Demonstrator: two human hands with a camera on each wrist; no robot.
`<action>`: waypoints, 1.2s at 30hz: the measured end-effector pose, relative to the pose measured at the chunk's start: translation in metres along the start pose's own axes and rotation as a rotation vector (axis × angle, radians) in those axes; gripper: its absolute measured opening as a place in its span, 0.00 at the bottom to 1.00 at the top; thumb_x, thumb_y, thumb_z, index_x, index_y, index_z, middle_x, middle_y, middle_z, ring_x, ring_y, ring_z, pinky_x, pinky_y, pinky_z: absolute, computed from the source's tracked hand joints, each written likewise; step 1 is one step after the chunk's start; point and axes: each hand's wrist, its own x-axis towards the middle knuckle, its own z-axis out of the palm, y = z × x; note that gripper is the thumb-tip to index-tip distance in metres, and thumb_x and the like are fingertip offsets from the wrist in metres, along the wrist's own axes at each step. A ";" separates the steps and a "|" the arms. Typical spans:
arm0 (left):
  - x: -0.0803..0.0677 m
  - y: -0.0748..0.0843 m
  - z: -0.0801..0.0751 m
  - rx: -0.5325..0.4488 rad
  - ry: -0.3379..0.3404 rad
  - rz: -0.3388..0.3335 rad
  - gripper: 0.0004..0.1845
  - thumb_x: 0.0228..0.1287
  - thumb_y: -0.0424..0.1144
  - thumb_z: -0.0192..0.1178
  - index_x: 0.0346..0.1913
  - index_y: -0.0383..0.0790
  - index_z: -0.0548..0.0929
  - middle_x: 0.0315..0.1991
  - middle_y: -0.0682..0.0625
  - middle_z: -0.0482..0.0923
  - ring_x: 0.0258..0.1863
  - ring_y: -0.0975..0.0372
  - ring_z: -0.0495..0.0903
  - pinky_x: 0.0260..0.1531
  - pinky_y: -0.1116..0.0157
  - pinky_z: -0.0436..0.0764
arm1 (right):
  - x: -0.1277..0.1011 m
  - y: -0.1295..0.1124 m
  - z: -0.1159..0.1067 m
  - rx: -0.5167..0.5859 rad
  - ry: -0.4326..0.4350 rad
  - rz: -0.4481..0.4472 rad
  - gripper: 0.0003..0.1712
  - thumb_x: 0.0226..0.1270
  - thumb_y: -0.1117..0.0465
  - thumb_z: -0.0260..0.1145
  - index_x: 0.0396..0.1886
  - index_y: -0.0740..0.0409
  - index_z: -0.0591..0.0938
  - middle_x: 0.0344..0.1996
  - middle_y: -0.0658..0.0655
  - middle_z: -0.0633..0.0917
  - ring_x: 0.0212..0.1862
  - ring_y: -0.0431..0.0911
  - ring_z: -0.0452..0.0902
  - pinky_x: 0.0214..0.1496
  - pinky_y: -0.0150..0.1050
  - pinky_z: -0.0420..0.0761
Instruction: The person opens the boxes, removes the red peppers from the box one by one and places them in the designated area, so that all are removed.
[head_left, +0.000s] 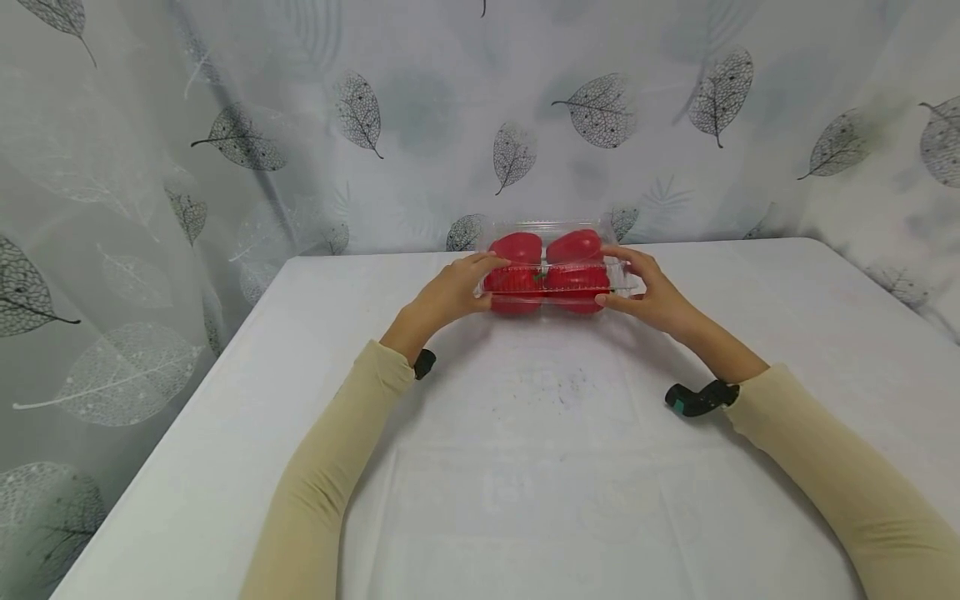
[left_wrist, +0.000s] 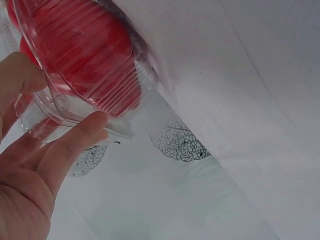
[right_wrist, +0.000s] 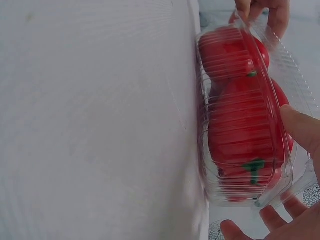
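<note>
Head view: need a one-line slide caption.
Left hand and right hand grip the ends of a clear clamshell box of red peppers on a white table.

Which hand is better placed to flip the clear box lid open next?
Probably the right hand: its thumb and fingers pinch the clear box at the rim where the lid meets the tray. The left hand grips the other end and looks suited to steadying it.
</note>
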 end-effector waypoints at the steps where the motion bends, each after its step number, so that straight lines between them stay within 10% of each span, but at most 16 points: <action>1: 0.000 0.000 0.000 -0.011 -0.003 -0.003 0.29 0.63 0.28 0.59 0.68 0.38 0.69 0.68 0.40 0.68 0.69 0.50 0.66 0.65 0.57 0.71 | 0.000 0.000 0.000 0.001 0.000 0.001 0.45 0.65 0.62 0.68 0.77 0.48 0.55 0.75 0.64 0.50 0.72 0.67 0.48 0.60 0.68 0.69; 21: 0.000 -0.005 -0.002 -0.093 -0.020 -0.024 0.28 0.61 0.26 0.62 0.65 0.36 0.71 0.62 0.41 0.74 0.62 0.50 0.72 0.61 0.58 0.75 | 0.001 0.002 0.000 0.059 0.010 -0.012 0.41 0.67 0.63 0.66 0.76 0.51 0.57 0.75 0.64 0.52 0.73 0.66 0.49 0.63 0.64 0.69; 28: -0.002 -0.011 -0.002 -0.190 -0.010 -0.090 0.29 0.61 0.20 0.55 0.65 0.40 0.70 0.62 0.42 0.73 0.46 0.53 0.76 0.46 0.60 0.81 | 0.002 0.004 0.001 0.071 -0.009 -0.016 0.40 0.68 0.67 0.63 0.76 0.56 0.56 0.75 0.66 0.53 0.73 0.67 0.48 0.66 0.64 0.65; 36: -0.004 -0.014 -0.003 -0.210 0.009 -0.046 0.29 0.62 0.21 0.56 0.65 0.42 0.70 0.64 0.42 0.72 0.55 0.51 0.77 0.54 0.58 0.80 | 0.001 0.007 0.000 0.065 0.004 -0.027 0.41 0.68 0.66 0.64 0.76 0.53 0.56 0.75 0.64 0.53 0.73 0.66 0.48 0.64 0.64 0.67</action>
